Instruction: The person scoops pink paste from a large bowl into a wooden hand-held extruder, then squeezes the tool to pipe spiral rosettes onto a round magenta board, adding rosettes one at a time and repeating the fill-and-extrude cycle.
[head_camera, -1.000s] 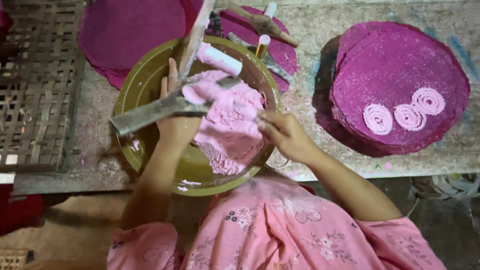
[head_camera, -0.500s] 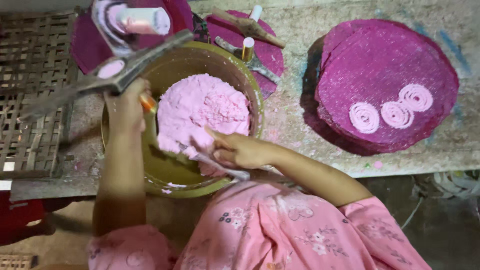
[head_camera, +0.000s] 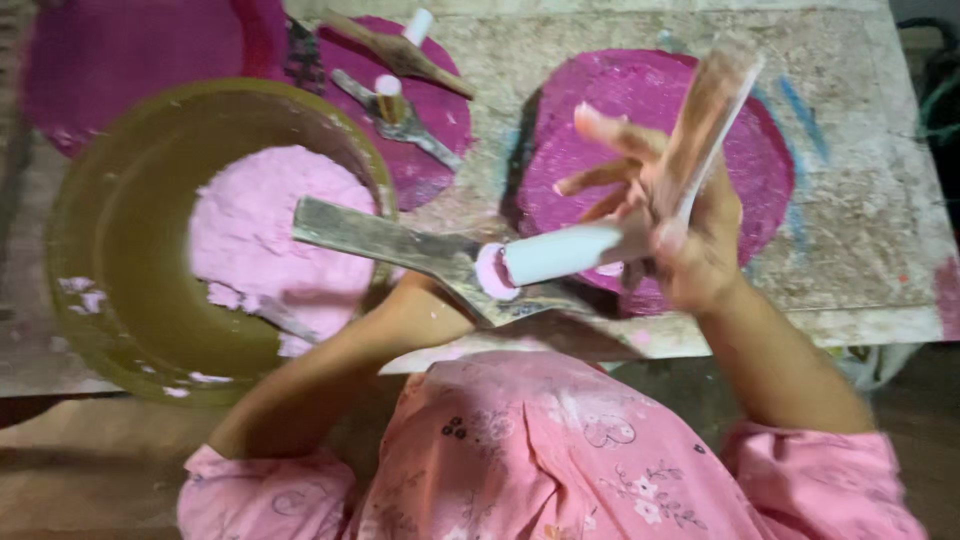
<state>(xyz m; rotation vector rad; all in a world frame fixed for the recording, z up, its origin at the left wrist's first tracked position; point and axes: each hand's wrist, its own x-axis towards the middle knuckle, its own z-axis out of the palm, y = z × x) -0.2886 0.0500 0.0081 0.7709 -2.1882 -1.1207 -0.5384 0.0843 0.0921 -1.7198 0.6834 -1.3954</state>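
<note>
A wide olive-green bowl (head_camera: 100, 250) holds a mound of pink paste (head_camera: 270, 230). My left forearm reaches up from the lower left, and my left hand (head_camera: 432, 300) is mostly hidden under a grey metal trowel (head_camera: 380, 240). The trowel is lifted over the bowl's right rim. Its white handle (head_camera: 560, 255) points toward my right hand (head_camera: 665, 225). My right hand is raised over a round magenta tray (head_camera: 760, 170). Its fingers are spread, and it grips a pale flat blade (head_camera: 710, 110) that is blurred.
A second magenta tray (head_camera: 440, 120) behind the bowl carries a wooden tool (head_camera: 400, 55) and a metal tool with a pale handle (head_camera: 390, 100). Part of a third magenta disc (head_camera: 130, 60) shows at top left. The speckled stone table (head_camera: 870, 200) ends at a front edge by my lap.
My left hand swung the trowel from the bowl's left side across to its right rim. My right hand left the paste and rose over the right tray with the flat blade.
</note>
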